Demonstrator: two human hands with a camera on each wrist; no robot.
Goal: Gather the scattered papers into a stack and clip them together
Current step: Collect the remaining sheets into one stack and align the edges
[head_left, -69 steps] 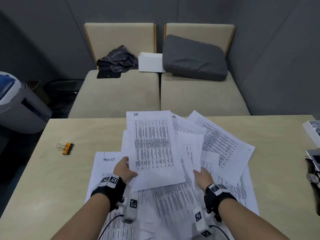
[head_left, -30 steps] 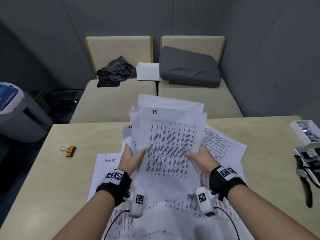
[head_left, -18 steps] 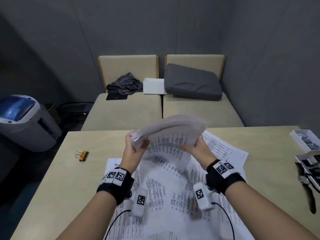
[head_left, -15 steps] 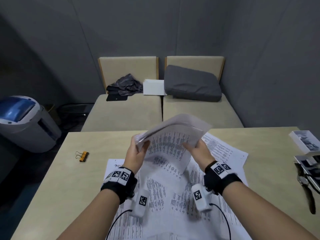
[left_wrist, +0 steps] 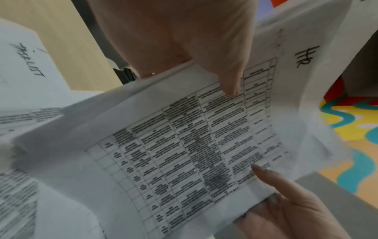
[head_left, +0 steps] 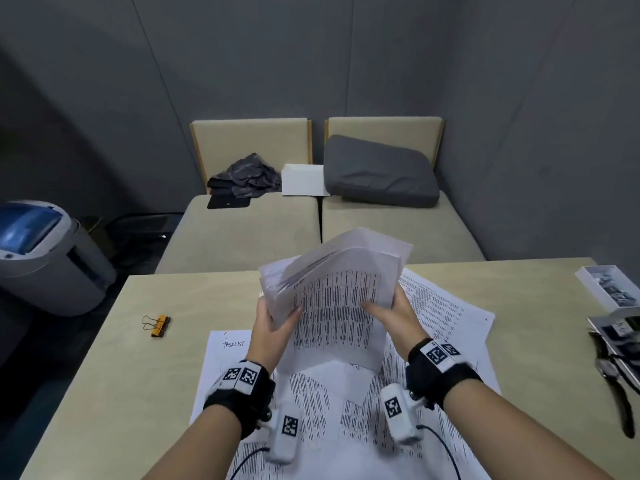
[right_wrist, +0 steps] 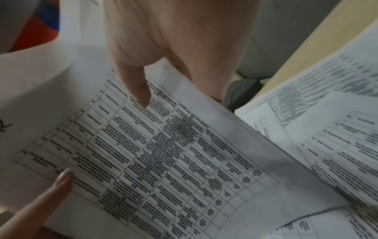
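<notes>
Far left, beside the table (head_left: 104,375): grey bin with blue lid (head_left: 41,251). Not involved.

Left part of the table top: orange binder clip (head_left: 157,325), lying flat, wire handles toward the left, well apart from both hands. It lies left of and slightly beyond the left hand (head_left: 272,327), so the left hand is clearly the nearer one for fetching it.

Left of centre: sheet headed "TASKLIST" (head_left: 228,362), flat on the table, just beside the left wrist, not yet gathered.

Centre: held bundle (head_left: 337,299), raised clear of the table, long axis running near to far, far end tilted up and away. Sheet edges fan unevenly at the far-left corner; not squared. Left hand grips the left long edge, thumb on top, fingers under. Right hand (head_left: 391,313) grips the right long edge the same way; thumb (right_wrist: 137,87) lies on the printed table.

Below and right: loose sheets (head_left: 446,306) spread flat, overlapping, under and beyond the right hand.

Judgement: gathering roughly half done; remaining sheets lie directly beneath the hands, clip comes last.

Far right edge: small tray (head_left: 609,289), wristwatch (head_left: 613,368).
</notes>
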